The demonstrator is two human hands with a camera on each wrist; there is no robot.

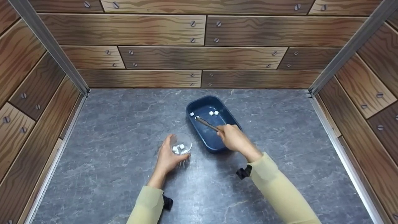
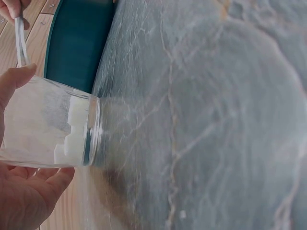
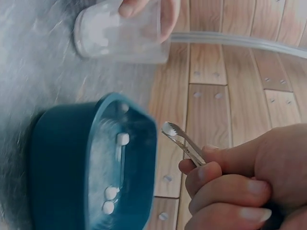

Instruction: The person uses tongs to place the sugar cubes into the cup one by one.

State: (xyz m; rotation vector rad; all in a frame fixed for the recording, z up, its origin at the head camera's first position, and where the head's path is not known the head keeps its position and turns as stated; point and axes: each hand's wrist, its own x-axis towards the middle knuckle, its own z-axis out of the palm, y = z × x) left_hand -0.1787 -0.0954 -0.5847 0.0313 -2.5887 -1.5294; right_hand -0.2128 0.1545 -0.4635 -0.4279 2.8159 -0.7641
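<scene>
My right hand point(image 1: 233, 137) grips metal tongs point(image 3: 189, 148) above the blue tub. A white sugar cube point(image 3: 169, 128) sits pinched between the serrated tips. Inside the blue tub point(image 1: 209, 150) lie three white cubes, one near the left wall and a pair point(image 1: 214, 113) toward the far right. Left of the tub, my left hand point(image 1: 168, 157) holds a clear glass point(image 2: 38, 124) upright, thumb on one side and fingers on the other. Several white cubes point(image 1: 179, 148) rest at the bottom of that glass, its base close over the tabletop.
The grey marbled tabletop point(image 1: 118, 130) runs back to a wood-plank wall point(image 1: 161, 57). Plank side walls point(image 1: 357, 102) with metal edging stand at left and right. A black wrist band piece point(image 1: 244, 172) hangs by the right sleeve.
</scene>
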